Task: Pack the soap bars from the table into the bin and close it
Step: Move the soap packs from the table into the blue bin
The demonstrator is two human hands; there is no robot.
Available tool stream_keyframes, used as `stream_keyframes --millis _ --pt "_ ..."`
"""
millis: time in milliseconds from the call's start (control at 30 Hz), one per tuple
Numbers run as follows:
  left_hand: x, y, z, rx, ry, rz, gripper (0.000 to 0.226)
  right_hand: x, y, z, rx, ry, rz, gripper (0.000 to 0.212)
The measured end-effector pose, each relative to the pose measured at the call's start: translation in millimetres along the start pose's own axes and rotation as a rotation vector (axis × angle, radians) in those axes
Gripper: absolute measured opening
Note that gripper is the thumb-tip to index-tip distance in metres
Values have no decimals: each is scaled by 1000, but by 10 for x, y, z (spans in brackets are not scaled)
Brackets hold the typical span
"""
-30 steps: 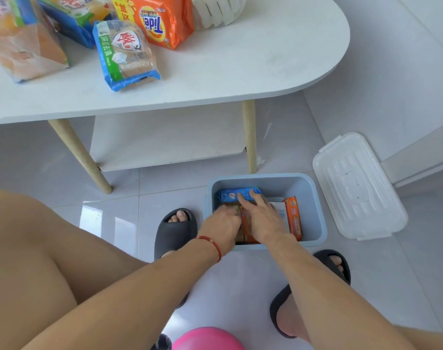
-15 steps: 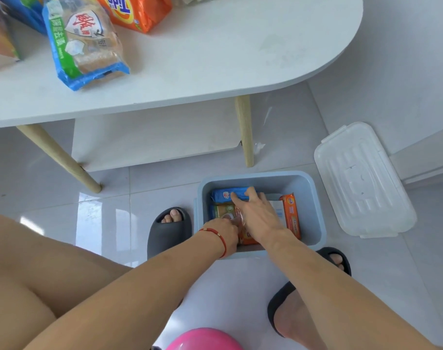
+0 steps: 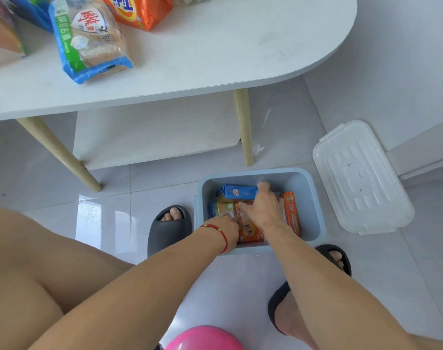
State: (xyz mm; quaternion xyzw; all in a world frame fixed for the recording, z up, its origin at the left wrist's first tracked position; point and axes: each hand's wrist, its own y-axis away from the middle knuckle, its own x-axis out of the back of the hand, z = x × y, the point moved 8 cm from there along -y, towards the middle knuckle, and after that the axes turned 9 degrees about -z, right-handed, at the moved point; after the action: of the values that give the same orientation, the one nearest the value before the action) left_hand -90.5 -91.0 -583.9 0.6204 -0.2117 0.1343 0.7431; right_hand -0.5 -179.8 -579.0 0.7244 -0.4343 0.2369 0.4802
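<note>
- Since a second ago the right hand [image 3: 263, 210] has slid toward 12 o'clock inside the bin [image 3: 314, 198], and the left hand [image 3: 230, 227] has stayed at the near wall.
- Right fingers [image 3: 264, 186] lie spread and flat, pressing on the packs; they reach the blue soap pack [image 3: 237, 192] at the far wall. They close on nothing.
- Left fingers are curled around the near end of an orange soap pack [image 3: 250, 232]; how tightly they grip I cannot tell. A red bracelet [image 3: 219, 231] circles that wrist.
- Another orange soap pack [image 3: 292, 213] stands on edge at 3 o'clock of the right hand, along the bin's right side.
- A green-and-yellow soap pack [image 3: 221, 209] lies at 9 o'clock of the right hand, just beside the blue one.
- The bin sits on the floor between two dark slippers [image 3: 168, 228].
- A clear lid [image 3: 359, 178] lies on the floor at 3 o'clock of the bin, apart from it.
- On the white surface [image 3: 215, 59] at 11 o'clock, a blue-edged soap bundle [image 3: 89, 41] and an orange Tide bag [image 3: 139, 8] remain.
</note>
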Motion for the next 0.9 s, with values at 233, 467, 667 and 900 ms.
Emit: stream_keyframes --millis 233,467,667,900 --pt "4 -11 0 2 32 4 69 19 -7 -162 217 393 101 52" --pt "-32 -51 -18 -15 21 31 65 468 46 54 290 630 137 39" --pt "37 21 -18 -14 63 106 55 393 78 -131 232 755 44 35" --pt "218 81 -143 85 202 320 51 375 -26 -170 206 669 6 36"
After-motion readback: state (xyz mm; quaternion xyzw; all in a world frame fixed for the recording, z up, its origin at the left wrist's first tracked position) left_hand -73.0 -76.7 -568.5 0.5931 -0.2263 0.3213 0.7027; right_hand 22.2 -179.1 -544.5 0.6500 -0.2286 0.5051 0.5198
